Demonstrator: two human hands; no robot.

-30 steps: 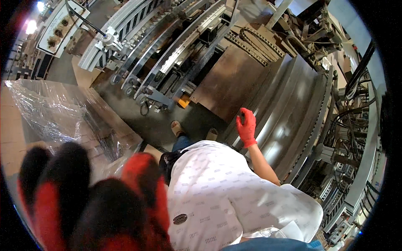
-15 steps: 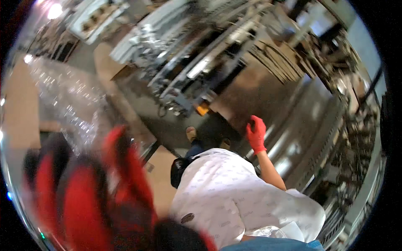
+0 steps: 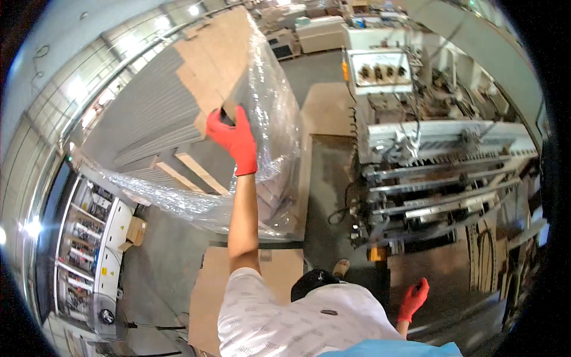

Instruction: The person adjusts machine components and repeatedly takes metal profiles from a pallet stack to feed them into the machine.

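My left hand (image 3: 234, 141), in a red glove with dark fingertips, reaches forward over a tall stack of grey panels (image 3: 143, 113). Its thumb and fingers are curved but apart, and I see nothing between them. Brown cardboard (image 3: 217, 50) lies on top of the stack, just beyond the fingertips. Clear plastic film (image 3: 276, 119) wraps the stack's sides. Low on my right, my right hand (image 3: 413, 300), gloved in red too, hangs beside my body with loosely bent fingers and holds nothing visible.
A machine with several long metal rails (image 3: 440, 205) stands to the right, a brown board surface (image 3: 434, 268) in front of it. Another brown sheet (image 3: 208, 297) is close on my left. Further left are a white cabinet (image 3: 113, 244), a cardboard box (image 3: 136, 231) and a fan (image 3: 107, 315).
My left hand has gone from close before the camera out to the stack. The view has swung left, bringing the wrapped stack into the middle left. My right hand still hangs low.
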